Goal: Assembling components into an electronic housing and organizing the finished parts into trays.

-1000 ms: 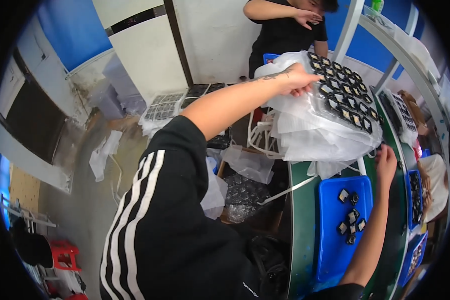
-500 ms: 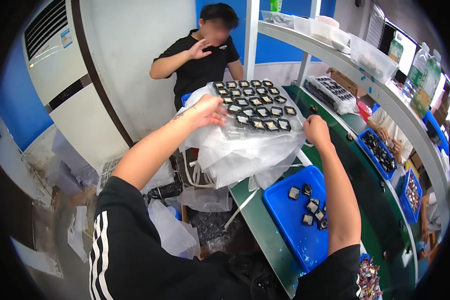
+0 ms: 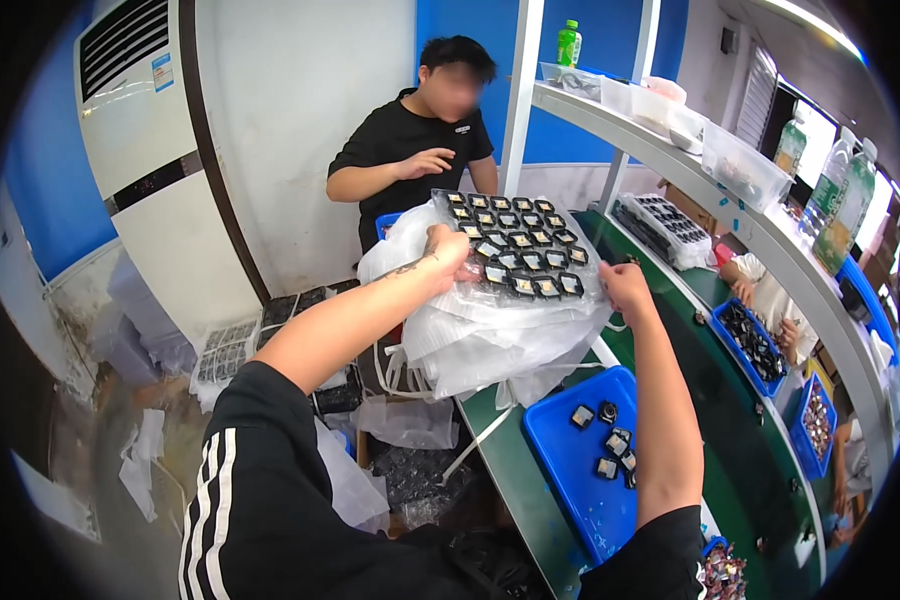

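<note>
A clear plastic tray [image 3: 589, 288] holds rows of small square black devices [image 3: 511, 241] with pale centres. It lies on a pile of crumpled white plastic wrapping [image 3: 470, 345]. My left hand [image 3: 451, 254] grips the tray's left edge, with fingertips partly under it. At the right edge my right hand [image 3: 625, 286] is closed on the rim, its fingers curled in. Below my right forearm a blue tray [image 3: 560, 440] carries several loose devices [image 3: 610, 440] of the same kind.
A person [image 3: 410, 150] in black faces me across the wrapping. On the right, a white shelf [image 3: 660, 135] with tubs and bottles overhangs the green conveyor [image 3: 670, 330]. Further right are a blue bin [image 3: 748, 340] and a co-worker's hands. Plastic scraps [image 3: 142, 465] litter the left floor.
My left hand, blurred at the tray's left side before, now holds that edge. The facing person's raised hand has dropped to chest height. My view has shifted slightly.
</note>
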A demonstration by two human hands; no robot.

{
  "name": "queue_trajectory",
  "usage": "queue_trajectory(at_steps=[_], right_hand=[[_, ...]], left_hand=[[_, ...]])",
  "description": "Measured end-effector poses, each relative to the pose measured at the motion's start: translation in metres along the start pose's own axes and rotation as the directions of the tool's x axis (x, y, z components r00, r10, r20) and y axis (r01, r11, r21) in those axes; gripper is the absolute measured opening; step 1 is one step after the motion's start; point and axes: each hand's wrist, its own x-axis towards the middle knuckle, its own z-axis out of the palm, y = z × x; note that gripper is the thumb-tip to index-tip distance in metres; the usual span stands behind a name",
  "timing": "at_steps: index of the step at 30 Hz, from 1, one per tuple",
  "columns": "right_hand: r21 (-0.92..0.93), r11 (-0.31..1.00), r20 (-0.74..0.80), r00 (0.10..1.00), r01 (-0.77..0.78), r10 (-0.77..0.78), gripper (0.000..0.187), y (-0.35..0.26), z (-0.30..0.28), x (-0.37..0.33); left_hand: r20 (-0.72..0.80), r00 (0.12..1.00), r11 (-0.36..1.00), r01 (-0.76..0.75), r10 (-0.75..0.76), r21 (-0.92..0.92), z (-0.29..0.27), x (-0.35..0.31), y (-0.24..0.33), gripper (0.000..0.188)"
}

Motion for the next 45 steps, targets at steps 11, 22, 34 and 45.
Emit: queue_trajectory(at_steps=[11, 22, 34, 45], right_hand=[[-0.143, 0.988, 0.059, 0.996, -0.059, 0.067, 0.050, -0.011, -0.032, 0.040], [0.014, 0.993, 0.155, 0.981, -0.120, 0.117, 0.036, -0.004, -0.020, 0.057], [0.239, 0.870, 0.279, 0.889, -0.431, 0.363, 0.024, 0.017, -0.061, 0.092], [-0.161, 0.985, 0.013, 0.998, 0.063, -0.062, 0.014, -0.004, -0.026, 0.070]], left_hand=[[-0.046, 0.997, 0.982, 0.049, -0.059, -0.184, 0.056, 0.025, -0.003, 0.046], [-0.051, 0.972, 0.923, 0.200, -0.229, -0.329, 0.034, 0.016, -0.005, 0.072], [-0.347, 0.935, 0.949, -0.044, -0.072, -0.314, 0.083, 0.039, -0.030, 0.084], [0.081, 0.997, 0.963, 0.022, -0.001, -0.267, 0.033, 0.008, -0.013, 0.071]])
